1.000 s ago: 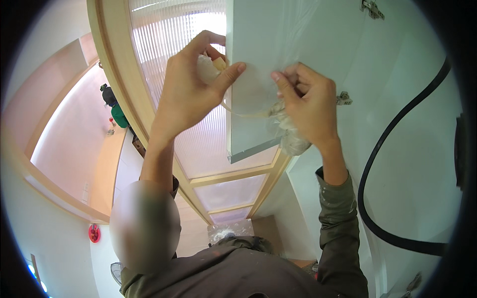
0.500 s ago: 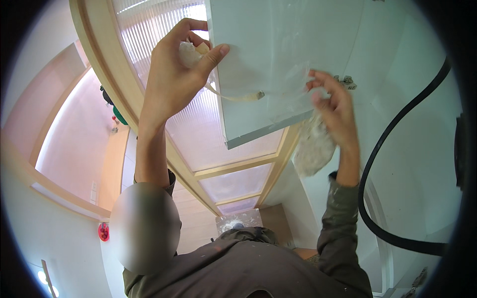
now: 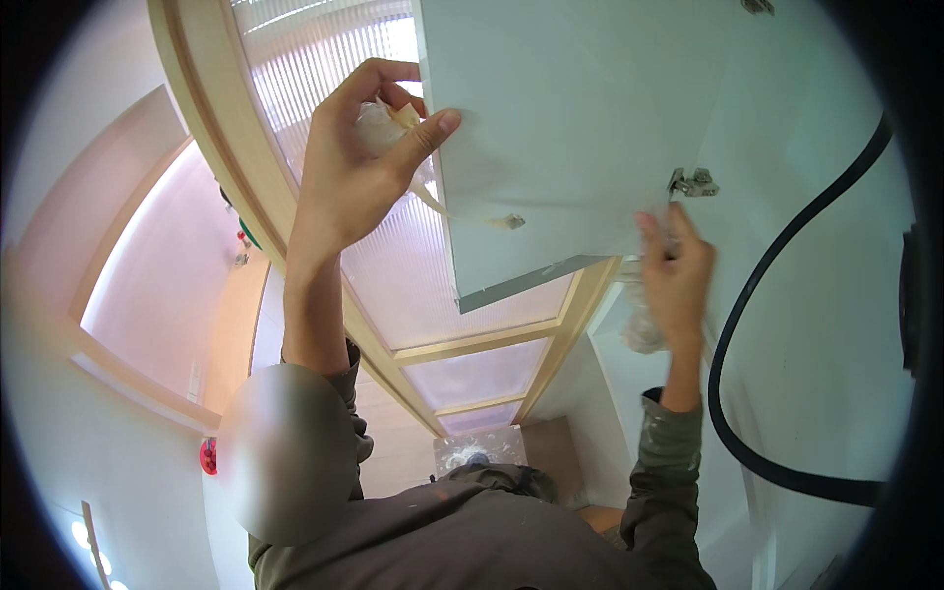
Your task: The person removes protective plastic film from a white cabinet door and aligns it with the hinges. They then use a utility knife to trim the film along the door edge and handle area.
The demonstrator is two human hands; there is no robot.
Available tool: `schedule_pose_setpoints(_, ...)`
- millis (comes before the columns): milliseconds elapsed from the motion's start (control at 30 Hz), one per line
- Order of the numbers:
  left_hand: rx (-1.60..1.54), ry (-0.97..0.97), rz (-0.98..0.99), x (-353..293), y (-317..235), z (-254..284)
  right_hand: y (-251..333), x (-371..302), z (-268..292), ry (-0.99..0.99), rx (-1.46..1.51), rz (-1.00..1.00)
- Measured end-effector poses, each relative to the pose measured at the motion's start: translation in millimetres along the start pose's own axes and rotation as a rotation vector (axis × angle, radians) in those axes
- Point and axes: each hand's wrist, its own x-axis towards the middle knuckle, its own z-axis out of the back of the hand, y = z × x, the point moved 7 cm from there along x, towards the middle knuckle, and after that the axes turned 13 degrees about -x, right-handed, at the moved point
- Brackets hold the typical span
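A pale cabinet door (image 3: 551, 118) hangs open in front of me. My left hand (image 3: 369, 162) grips its left edge, thumb on the near face and fingers behind. Tucked in that palm is a crumpled wad of translucent plastic film (image 3: 379, 126), and a thin yellowish strip (image 3: 431, 202) trails from it across the door toward a small metal fitting (image 3: 513, 222). At the door's lower right corner, my right hand (image 3: 678, 261) is closed and blurred, just below a metal hinge (image 3: 694, 183). A crumpled whitish cloth or film (image 3: 643, 324) hangs beneath it, partly behind the wrist.
A thick black hose (image 3: 733, 344) curves down the right side. Behind the door stands a wood-framed ribbed glass panel (image 3: 472, 374). Another hinge (image 3: 757, 7) shows at the top right. A dusty board (image 3: 479, 449) lies on the floor below, and a red container (image 3: 208, 456) is at left.
My right hand has moved down and right, from over the door's face to below the hinge, uncovering the hinge. The whitish bundle swung with it. My left hand keeps its hold on the door.
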Motion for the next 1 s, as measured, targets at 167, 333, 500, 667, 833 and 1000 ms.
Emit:
schedule_pose_setpoints(167, -0.031, 0.023, 0.076, -2, 2, -1, -52, 35, 31, 0.111, 0.102, -0.149)
schedule_pose_setpoints(333, 0.021, 0.015, 0.135, -7, 4, -3, -60, 26, 38, 0.296, 0.162, -0.026)
schedule_pose_setpoints(500, 0.178, 0.013, 0.016, -6, -14, -6, -23, 31, 119, -0.013, 0.078, 0.014)
schedule_pose_setpoints(667, 0.094, 0.028, 0.171, 8, -20, -10, 93, 66, 154, -0.265, 0.053, 0.187)
schedule_pose_setpoints(833, 0.195, -0.004, 0.081, 27, -41, -8, 232, 128, 118, -0.487, -0.327, 0.633)
schedule_pose_setpoints(1000, 0.241, -0.022, 0.036, 21, -52, -5, 225, 166, 125, -0.575, -0.362, 0.687)
